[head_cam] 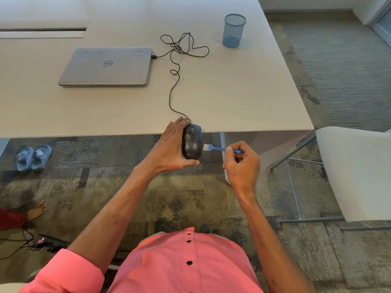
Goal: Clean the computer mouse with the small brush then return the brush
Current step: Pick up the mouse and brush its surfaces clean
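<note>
Head view: the left hand (171,146) grips the speckled black mouse (192,142), fingers curled round it, at the table's (232,92) near edge. Right of the mouse, the right hand (241,163) pinches a blue brush (213,148), its white bristles just beside the mouse. Beyond the mouse, its cable (175,77) runs to a shut laptop (105,66) marked "DELL".

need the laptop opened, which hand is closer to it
Left. The left hand, holding the mouse, is off the laptop's near right corner; the right hand, holding the brush, is farther right.
</note>
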Demonstrator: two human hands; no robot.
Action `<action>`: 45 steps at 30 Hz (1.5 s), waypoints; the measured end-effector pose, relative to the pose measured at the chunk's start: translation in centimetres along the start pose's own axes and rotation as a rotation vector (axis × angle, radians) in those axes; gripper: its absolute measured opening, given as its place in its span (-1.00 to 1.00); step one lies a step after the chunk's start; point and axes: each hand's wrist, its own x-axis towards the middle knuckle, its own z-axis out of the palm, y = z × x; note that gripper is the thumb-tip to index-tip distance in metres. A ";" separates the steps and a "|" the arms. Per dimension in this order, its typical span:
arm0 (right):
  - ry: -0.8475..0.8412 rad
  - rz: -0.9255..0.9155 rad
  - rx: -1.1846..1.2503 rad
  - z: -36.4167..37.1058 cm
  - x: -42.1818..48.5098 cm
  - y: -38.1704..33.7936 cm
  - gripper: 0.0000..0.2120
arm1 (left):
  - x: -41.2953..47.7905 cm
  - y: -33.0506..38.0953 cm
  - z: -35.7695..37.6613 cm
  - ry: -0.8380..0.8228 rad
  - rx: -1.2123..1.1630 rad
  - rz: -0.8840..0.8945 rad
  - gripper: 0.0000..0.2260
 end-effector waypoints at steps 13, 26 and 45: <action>-0.012 -0.058 -0.085 -0.3 0.6 0.5 -0.83 | -0.1 0.7 0.2 0.019 -0.034 -0.015 0.22; -0.049 -0.742 -0.420 0.8 -0.6 -0.4 -0.88 | 0.0 1.2 0.5 0.027 -0.079 -0.040 0.14; 0.021 -0.621 -0.404 2.3 -0.9 -2.5 -0.83 | -0.3 0.9 -0.2 0.060 -0.077 -0.022 0.15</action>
